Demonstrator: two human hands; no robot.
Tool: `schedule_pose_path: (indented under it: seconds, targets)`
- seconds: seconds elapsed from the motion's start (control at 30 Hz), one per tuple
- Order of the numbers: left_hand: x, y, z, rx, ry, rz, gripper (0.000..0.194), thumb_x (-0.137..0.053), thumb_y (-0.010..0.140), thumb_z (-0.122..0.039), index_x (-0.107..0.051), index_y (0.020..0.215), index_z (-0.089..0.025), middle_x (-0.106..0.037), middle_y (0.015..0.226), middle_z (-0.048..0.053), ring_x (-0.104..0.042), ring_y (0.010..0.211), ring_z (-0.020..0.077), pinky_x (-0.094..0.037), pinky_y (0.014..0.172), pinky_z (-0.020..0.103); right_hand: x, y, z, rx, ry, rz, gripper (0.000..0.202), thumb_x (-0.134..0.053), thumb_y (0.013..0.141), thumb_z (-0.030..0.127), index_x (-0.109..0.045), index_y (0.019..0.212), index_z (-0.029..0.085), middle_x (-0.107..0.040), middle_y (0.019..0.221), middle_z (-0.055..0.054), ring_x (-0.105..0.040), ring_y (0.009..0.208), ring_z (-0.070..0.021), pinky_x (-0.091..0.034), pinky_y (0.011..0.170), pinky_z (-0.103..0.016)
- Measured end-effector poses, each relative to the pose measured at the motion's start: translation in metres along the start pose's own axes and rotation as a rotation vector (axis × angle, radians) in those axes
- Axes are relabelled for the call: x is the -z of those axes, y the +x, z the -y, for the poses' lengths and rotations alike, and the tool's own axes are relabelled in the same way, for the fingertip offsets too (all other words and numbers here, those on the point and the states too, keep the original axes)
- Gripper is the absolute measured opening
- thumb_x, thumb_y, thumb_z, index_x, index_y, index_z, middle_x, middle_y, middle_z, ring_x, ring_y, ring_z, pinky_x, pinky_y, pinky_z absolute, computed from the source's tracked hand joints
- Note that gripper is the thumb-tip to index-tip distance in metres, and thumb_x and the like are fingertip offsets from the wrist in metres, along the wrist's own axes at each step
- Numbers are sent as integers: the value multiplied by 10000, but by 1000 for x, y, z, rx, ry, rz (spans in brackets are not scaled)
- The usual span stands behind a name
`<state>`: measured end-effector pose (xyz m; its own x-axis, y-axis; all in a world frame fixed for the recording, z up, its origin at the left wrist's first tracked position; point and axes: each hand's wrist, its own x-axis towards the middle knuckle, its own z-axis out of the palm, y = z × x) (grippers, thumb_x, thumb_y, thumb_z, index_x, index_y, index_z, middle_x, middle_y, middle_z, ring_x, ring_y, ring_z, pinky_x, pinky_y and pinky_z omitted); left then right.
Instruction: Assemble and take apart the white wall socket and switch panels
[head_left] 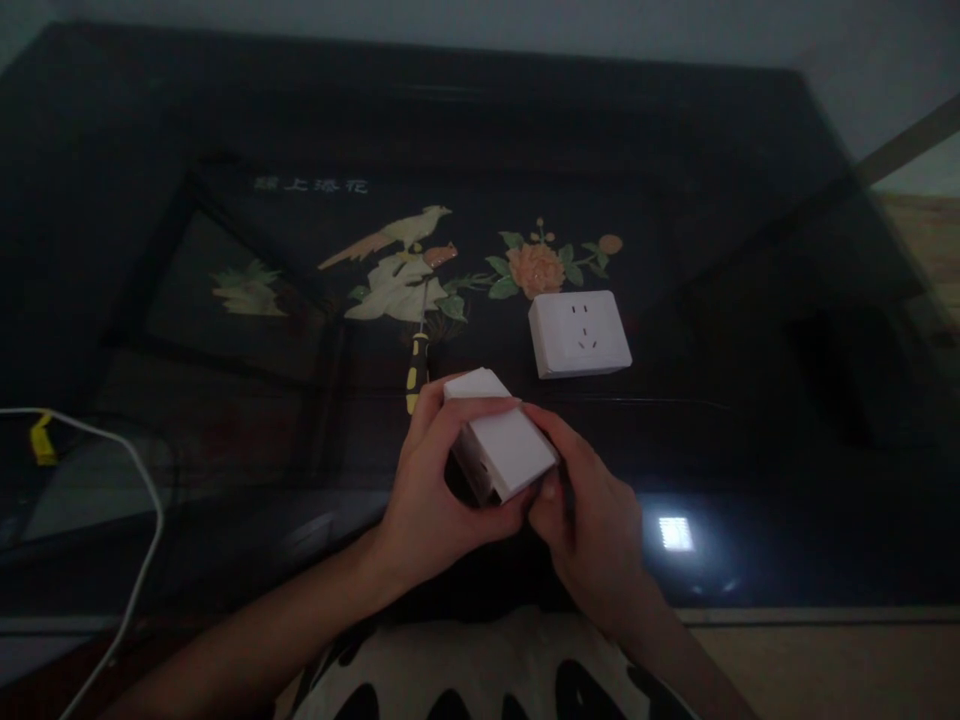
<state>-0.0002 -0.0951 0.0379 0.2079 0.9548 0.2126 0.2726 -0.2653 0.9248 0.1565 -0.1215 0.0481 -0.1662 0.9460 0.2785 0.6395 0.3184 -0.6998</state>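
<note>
Just in from the middle of the table's (750,250) near edge, both hands are holding one white box (514,450). The left hand (435,485) is gripping around its left side, a finger lying across the top; the right hand (600,505) is pinching at the right corner. Handling it well probably means letting the left hand bear the weight while the right fingertips are pressing evenly, clear of the edges. The box is sitting tilted, its top smooth and plain, its side shadowed, with a dark gap showing at the nearest corner; whether it is touching the table, I cannot tell. Beyond, a black-and-yellow screwdriver (417,370) is pointing toward the far edge, and right of it a white socket (581,335) is lying slots up, beside an inlaid flower (536,268).
</note>
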Motion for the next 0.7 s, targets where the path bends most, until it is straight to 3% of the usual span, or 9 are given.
schedule_pose_path:
  seconds: [0.2,0.37,0.7]
  targets:
    - [0,0,2,-10,14,-8,557,-818,665,-242,-573,1163,-291,-485,1205,63,-531,1164,288,-465,961,427,-1,-4,3,-97,-2,-20,402,-419,942,175,-452,1330,277,-720,1202,-53,-746,954,-209,-638,724,-316]
    - [0,1,2,-44,9,-4,534,-811,675,-251,-582,1156,-291,-483,1191,58,-542,1155,279,-464,959,415,-5,-10,3,-154,75,-128,372,-462,957,188,-418,1303,317,-708,1213,-31,-740,961,-181,-630,741,-289]
    - [1,2,4,-155,148,-9,468,-761,690,-213,-604,1127,-264,-485,1158,59,-526,1115,248,-466,937,387,-10,-11,1,-122,122,-222,287,-490,923,165,-398,1169,281,-749,1086,-35,-759,790,-150,-603,564,-228]
